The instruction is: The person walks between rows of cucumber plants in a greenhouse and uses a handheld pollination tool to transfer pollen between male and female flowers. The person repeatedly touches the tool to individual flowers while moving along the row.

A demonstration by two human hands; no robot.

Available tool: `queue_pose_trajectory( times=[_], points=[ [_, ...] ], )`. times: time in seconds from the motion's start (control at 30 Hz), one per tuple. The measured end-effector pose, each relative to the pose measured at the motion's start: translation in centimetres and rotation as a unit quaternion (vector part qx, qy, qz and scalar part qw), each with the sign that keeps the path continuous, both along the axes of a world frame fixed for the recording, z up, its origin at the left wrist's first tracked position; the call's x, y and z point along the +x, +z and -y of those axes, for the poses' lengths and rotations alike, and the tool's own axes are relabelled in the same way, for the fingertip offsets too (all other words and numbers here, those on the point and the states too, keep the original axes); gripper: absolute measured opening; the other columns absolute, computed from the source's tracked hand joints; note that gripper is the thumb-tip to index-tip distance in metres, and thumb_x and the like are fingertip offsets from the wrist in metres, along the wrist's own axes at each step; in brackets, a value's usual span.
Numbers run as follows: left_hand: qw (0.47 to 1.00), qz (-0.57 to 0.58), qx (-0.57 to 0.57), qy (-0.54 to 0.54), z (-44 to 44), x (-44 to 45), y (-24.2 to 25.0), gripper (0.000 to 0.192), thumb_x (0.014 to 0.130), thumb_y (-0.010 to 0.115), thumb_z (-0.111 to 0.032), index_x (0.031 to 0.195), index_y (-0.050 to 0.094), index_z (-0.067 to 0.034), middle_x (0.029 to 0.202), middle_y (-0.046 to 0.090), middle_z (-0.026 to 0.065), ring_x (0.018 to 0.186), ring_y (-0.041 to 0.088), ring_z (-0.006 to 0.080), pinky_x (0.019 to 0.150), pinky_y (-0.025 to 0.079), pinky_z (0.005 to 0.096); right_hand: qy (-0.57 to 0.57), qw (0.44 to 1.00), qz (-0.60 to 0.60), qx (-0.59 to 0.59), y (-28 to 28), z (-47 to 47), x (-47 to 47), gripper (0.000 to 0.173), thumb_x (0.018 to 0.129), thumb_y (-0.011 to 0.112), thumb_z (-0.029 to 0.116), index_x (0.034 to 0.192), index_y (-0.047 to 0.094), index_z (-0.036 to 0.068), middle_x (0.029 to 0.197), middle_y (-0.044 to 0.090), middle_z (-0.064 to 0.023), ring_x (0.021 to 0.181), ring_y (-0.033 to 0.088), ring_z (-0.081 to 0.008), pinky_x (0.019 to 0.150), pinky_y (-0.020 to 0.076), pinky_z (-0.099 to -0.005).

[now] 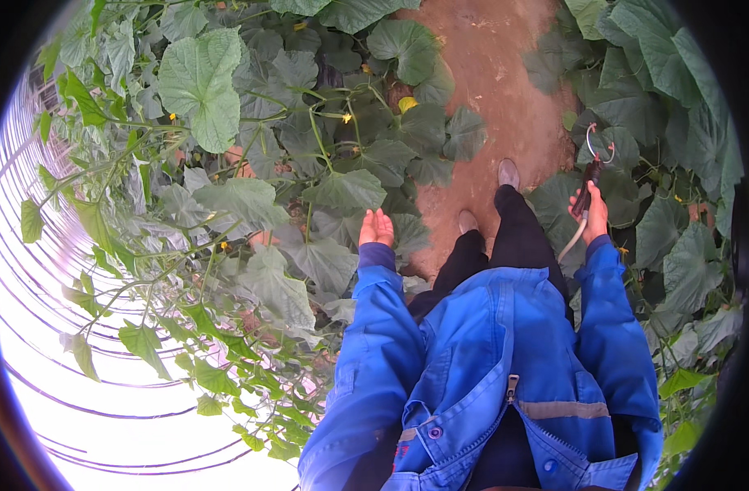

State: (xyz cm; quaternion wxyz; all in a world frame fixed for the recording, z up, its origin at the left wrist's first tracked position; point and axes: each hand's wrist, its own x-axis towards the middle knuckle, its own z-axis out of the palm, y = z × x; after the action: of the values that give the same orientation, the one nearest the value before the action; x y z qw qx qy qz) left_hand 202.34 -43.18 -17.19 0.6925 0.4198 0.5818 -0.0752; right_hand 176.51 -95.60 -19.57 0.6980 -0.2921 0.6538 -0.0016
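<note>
My left hand (376,227) reaches in among large green vine leaves, palm up with its fingers a little apart, holding nothing. Just above it hangs a broad cucumber-like leaf (345,189). At the right, my right hand (595,215) is closed around the dark handle of a hand tool (588,184). A curved wire-like hook (591,144) with reddish tips rises from the tool's top, and a pale tube or cable (573,240) runs down from its lower end. Yellow flowers (407,104) show among the stems above my left hand.
A reddish-brown dirt path (491,80) runs ahead between dense vine rows, my shoes (508,173) on it. Leaves (681,251) crowd close to my right arm. Long vines (184,251) spread at the left, before a bright greenhouse wall with curved ribs (104,411).
</note>
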Motion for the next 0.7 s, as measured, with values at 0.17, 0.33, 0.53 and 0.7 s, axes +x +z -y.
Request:
queue_pose_trajectory(
  times=[0.17,0.33,0.53,0.7],
  points=[
    [0.999,-0.019,-0.036,-0.012,1.9,-3.1,-1.1,0.02,0.099,0.076,-0.017,0.116,0.067,-0.011,0.111,0.075,0.0051,0.105,0.072,0.0206,0.087,0.058,0.0388,0.004,1.0,0.016,-0.001,0.2,1.3,0.0,0.062,0.096,0.071,0.057,0.121,0.063,0.002,0.11,0.068,-0.0087,0.093,0.072,-0.0222,0.076,0.0625,-0.0397],
    [0.999,-0.044,-0.011,-0.009,2.3,-3.8,-1.8,0.018,0.1,0.075,-0.016,0.115,0.067,-0.011,0.112,0.074,0.0054,0.11,0.071,0.0212,0.088,0.058,0.0387,-0.002,1.0,0.011,-0.009,0.0,2.2,-0.4,0.06,0.096,0.072,0.056,0.123,0.062,0.003,0.111,0.068,-0.0086,0.093,0.073,-0.0223,0.075,0.0626,-0.0398],
    [0.996,-0.074,0.034,-0.027,-0.4,-4.1,-1.2,0.019,0.1,0.075,-0.018,0.115,0.067,-0.01,0.113,0.073,0.0045,0.108,0.07,0.0211,0.087,0.059,0.0395,-0.008,1.0,-0.005,-0.006,-0.3,2.7,-0.5,0.058,0.096,0.072,0.055,0.122,0.062,0.004,0.109,0.069,-0.0075,0.09,0.073,-0.0216,0.074,0.0623,-0.0391],
    [0.996,-0.062,0.055,-0.045,-3.1,-3.9,-0.3,0.012,0.1,0.074,-0.016,0.109,0.069,-0.01,0.106,0.074,0.0038,0.101,0.072,0.021,0.086,0.059,0.0412,-0.003,1.0,0.0,-0.003,-0.3,2.5,0.3,0.052,0.097,0.073,0.053,0.119,0.064,0.006,0.106,0.069,-0.0068,0.086,0.072,-0.0203,0.071,0.0621,-0.0384]
  ],
)
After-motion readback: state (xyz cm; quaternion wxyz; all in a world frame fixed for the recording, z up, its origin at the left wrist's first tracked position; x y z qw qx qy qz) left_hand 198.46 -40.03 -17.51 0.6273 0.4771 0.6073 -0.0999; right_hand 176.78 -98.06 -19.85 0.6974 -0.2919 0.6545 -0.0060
